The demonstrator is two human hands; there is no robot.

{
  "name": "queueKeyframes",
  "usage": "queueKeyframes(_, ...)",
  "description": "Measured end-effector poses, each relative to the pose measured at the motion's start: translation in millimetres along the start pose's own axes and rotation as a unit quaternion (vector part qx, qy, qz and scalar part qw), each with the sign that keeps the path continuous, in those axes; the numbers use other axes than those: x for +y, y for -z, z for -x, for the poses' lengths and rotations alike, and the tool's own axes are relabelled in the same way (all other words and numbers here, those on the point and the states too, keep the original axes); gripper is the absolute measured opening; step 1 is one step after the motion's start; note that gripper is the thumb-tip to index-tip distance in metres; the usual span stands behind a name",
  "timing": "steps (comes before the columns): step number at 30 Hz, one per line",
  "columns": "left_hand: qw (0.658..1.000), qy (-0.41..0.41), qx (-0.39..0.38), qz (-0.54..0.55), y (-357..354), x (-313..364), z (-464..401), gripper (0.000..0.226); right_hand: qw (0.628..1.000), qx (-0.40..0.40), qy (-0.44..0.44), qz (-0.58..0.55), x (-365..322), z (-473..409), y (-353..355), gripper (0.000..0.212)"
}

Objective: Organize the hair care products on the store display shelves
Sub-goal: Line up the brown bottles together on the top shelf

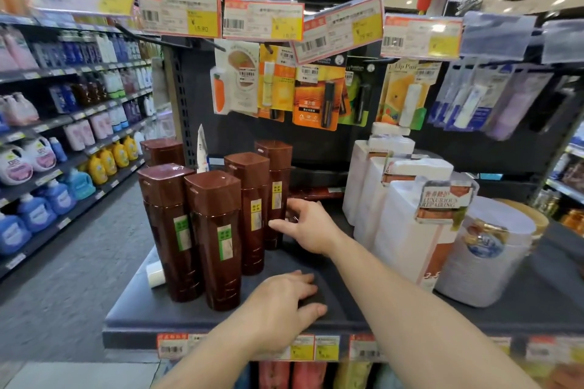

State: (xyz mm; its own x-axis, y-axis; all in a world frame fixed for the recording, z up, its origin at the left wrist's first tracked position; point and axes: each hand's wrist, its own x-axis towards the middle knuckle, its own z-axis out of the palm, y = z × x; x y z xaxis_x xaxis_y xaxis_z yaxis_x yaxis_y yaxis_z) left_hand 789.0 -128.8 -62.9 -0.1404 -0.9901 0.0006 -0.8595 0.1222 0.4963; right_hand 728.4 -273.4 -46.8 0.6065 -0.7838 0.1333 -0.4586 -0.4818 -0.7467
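Note:
Several tall brown bottles (218, 237) with green or yellow labels stand upright on the dark shelf (151, 306), left of centre. Another brown bottle (316, 193) lies flat further back. My right hand (308, 226) reaches in beside the rear bottles, fingers spread and relaxed toward the lying bottle, holding nothing that I can see. My left hand (284, 303) rests palm down on the shelf near its front edge, thumb at the edge.
White pump bottles (407, 224) and a pale tub (486, 249) fill the shelf's right side. Carded lip products (316, 95) hang above, under price tags (262, 20). A small white item (155, 273) lies at the shelf's left. An aisle with detergent shelves (63, 148) runs left.

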Motion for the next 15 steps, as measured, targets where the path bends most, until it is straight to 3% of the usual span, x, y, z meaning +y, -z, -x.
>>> queueKeyframes(7,1.000,0.018,-0.021,0.014,10,-3,-2,0.059,1.000,-0.019,0.003,-0.007,-4,2,-1,0.052)
queueKeyframes(15,0.998,0.032,0.013,0.058,10,-1,-10,0.069,1.000,0.002,0.030,0.005,-4,4,4,0.049)
